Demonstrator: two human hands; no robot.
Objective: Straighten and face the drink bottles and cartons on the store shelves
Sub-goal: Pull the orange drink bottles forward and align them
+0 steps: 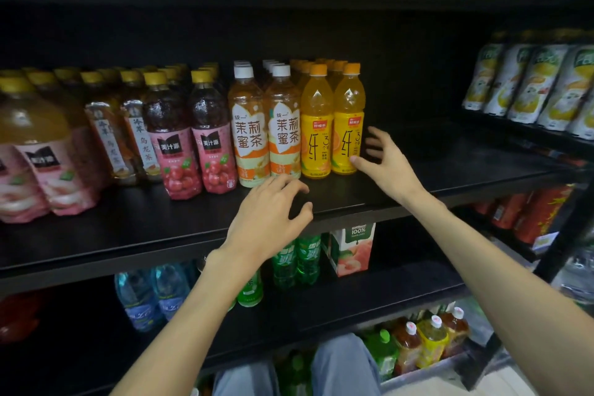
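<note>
Rows of drink bottles stand on a black shelf [418,170]. Two orange juice bottles [348,125] with orange caps stand at the row's right end, labels facing me. Left of them are two jasmine tea bottles [283,128] with white caps, then two pink-labelled red juice bottles [212,138]. My right hand [385,164] hovers with fingers spread just right of the rightmost orange bottle, its thumb tip at the bottle's base. In front of the tea bottles my left hand [270,215] hangs over the shelf's front, fingers loosely curled, holding nothing.
Oolong tea bottles [141,138] and large pink multipacks [48,177] fill the shelf's left. Below are water bottles [151,292], green soda bottles [299,260] and a peach juice carton [353,251]. A side rack at right holds white-and-yellow bottles [530,83].
</note>
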